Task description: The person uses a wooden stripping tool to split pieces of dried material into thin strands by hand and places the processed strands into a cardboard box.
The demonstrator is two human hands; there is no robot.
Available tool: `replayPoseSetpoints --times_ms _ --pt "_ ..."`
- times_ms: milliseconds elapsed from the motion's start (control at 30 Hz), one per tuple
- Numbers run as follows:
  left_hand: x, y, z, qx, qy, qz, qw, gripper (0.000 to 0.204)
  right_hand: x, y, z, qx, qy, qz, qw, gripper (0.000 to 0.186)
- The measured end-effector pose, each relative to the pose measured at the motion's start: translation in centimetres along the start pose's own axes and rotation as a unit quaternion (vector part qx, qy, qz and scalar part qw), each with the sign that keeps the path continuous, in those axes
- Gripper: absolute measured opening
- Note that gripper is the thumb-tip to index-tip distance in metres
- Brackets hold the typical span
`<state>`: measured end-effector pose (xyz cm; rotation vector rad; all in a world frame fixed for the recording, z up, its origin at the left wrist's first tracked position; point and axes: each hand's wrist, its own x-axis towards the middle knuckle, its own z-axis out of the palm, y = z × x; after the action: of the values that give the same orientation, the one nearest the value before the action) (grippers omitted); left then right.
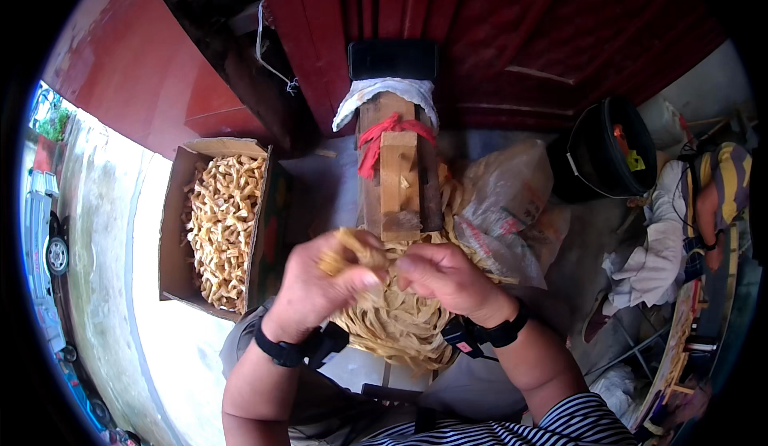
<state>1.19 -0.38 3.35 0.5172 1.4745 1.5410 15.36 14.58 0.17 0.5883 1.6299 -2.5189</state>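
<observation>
My left hand is closed round a looped tan strip, somewhat smeared by motion. Close beside it, my right hand has its fingers pinched together; whether they grip part of the strip is hidden. Below both hands a heap of long, flat tan strips lies between my knees. Just beyond the hands stands a wooden block on a plank, with a red cloth tied around it. To the left, a cardboard box holds many small tan knotted pieces.
A clear plastic bag lies right of the wooden block. Farther right are a black bucket and another person's arm beside a bench. A dark red door rises behind, with a phone-like black slab in front of it.
</observation>
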Motion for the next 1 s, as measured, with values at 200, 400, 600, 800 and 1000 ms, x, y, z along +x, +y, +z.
replayPoseSetpoints --times_ms 200,400,600,800,1000 --pt "1.7 -0.8 0.1 0.029 0.034 -0.068 0.997 0.018 0.7 -0.5 -1.3 -0.109 0.103 -0.069 0.986 0.024" --pt "7.6 -3.9 0.7 0.114 0.079 0.013 0.99 0.009 5.4 1.1 -4.6 -0.399 0.314 -0.141 0.85 0.016" --pt "8.9 -6.9 -0.5 0.148 0.178 -0.024 0.973 0.024 5.9 2.4 -5.9 -0.455 0.375 -0.172 0.789 0.021" --pt "4.6 -4.0 2.0 0.096 0.038 0.041 0.994 0.022 2.9 0.7 -0.9 -0.455 0.225 -0.378 0.774 0.015" --pt "-0.6 -5.8 3.7 0.137 -0.244 -0.164 0.946 0.024 0.0 -1.5 -1.3 -0.377 0.069 -0.426 0.82 0.012"
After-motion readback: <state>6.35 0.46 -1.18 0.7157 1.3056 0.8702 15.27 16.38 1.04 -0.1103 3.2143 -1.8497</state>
